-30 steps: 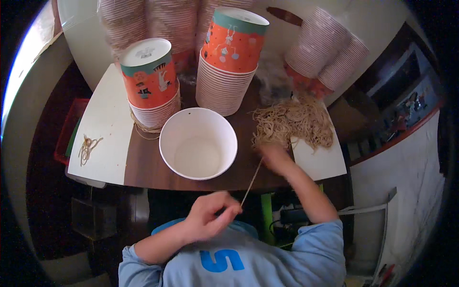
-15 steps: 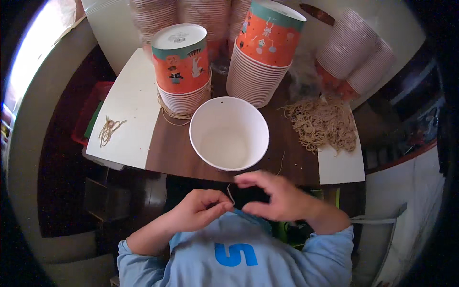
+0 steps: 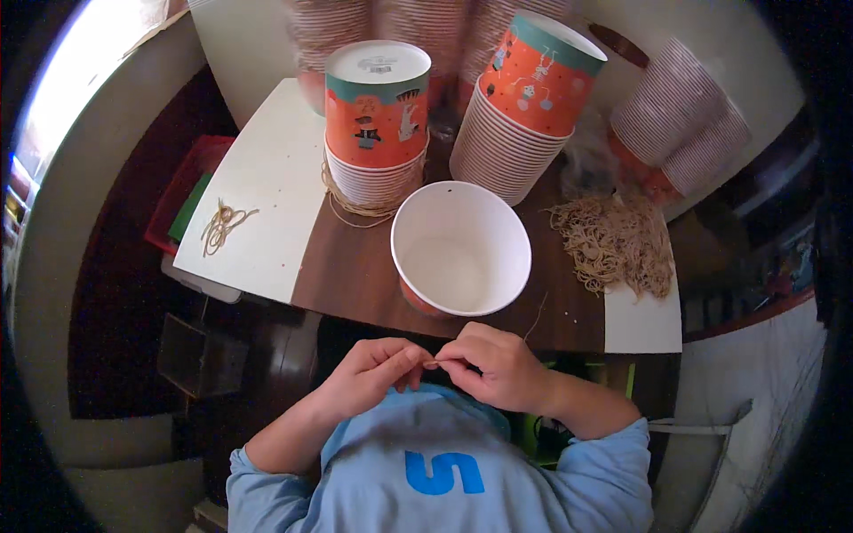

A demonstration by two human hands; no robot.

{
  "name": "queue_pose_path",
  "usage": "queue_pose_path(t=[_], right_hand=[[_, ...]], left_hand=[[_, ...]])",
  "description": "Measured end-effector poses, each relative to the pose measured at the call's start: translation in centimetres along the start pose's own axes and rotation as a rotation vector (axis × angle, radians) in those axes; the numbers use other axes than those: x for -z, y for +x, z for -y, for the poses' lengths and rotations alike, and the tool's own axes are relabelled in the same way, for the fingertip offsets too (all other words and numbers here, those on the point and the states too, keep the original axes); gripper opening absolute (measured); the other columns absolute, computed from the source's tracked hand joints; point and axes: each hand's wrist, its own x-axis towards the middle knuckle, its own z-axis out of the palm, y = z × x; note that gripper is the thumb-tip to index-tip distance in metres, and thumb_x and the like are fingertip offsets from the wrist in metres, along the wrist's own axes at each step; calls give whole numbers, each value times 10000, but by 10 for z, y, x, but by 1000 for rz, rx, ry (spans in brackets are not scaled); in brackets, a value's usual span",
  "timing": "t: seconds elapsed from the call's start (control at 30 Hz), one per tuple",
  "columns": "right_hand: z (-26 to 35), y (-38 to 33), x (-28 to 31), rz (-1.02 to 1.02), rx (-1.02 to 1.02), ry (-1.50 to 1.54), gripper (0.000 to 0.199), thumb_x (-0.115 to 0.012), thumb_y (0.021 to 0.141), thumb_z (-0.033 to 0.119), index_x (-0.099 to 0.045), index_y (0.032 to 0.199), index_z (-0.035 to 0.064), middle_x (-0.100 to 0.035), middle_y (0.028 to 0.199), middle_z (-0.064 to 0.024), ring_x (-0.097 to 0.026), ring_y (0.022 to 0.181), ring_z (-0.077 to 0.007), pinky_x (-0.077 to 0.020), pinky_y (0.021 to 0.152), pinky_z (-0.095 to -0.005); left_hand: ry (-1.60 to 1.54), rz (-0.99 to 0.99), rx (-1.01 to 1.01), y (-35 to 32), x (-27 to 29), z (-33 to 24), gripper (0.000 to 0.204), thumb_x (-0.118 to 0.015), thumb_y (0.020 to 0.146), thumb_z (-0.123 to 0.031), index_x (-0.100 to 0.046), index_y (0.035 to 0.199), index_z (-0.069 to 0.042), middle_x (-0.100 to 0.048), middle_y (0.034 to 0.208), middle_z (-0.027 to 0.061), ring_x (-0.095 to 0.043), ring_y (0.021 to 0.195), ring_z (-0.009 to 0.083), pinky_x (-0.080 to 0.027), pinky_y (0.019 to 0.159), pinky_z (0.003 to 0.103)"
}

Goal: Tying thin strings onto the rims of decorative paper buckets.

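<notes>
Between my fingertips is a short piece of thin tan string (image 3: 431, 363), mostly hidden by the fingers. My left hand (image 3: 378, 373) pinches it from one side, and my right hand (image 3: 498, 367) pinches it from the other, the two nearly touching. Just beyond them, at the table's near edge, an open paper bucket (image 3: 460, 253) stands with its white inside facing me. One small hole shows near its far rim. A loose string end (image 3: 538, 315) lies on the table beyond my right hand.
Behind the bucket stand two upside-down stacks of orange and green buckets (image 3: 377, 115) (image 3: 533, 89), the left one ringed by string. A tangled heap of tan string (image 3: 617, 244) lies at right, a small bundle of string (image 3: 225, 226) at left. Wrapped bucket stacks (image 3: 671, 107) stand farther back.
My right hand has closed from spread fingers into a pinch and come in against my left fingertips at the string. The view has shifted slightly, so the table appears farther right.
</notes>
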Motion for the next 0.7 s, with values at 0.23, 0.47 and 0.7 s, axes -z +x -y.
queue_pose_path(t=[0.23, 0.47, 0.7], right_hand=[[0, -1, 1, 0, 50, -108, 126, -660, 722, 49, -580, 819, 51, -517, 708, -88, -559, 616, -250, -468, 542, -349], [-1, -5, 3, -8, 51, -144, 119, -663, 726, 66, -592, 822, 58, -511, 705, -75, -560, 615, -239, -471, 540, -345], [7, -3, 14, -18, 61, -150, 120, -669, 720, 60, -600, 818, 65, -519, 703, -75, -560, 609, -250, -474, 546, -354]], left_hand=[[-15, 55, 54, 5, -1, 4, 260, -488, 955, -230, -635, 967, -15, -596, 766, -1, -523, 697, 54, -442, 634, 211], [99, 19, -27, 7, -8, 3, 159, -565, 910, -140, -633, 941, 1, -618, 792, 4, -535, 718, 42, -456, 651, 203], [679, -126, -512, 7, -16, -17, 77, -652, 789, -40, -648, 861, -11, -605, 744, 38, -569, 658, 119, -450, 577, 264]])
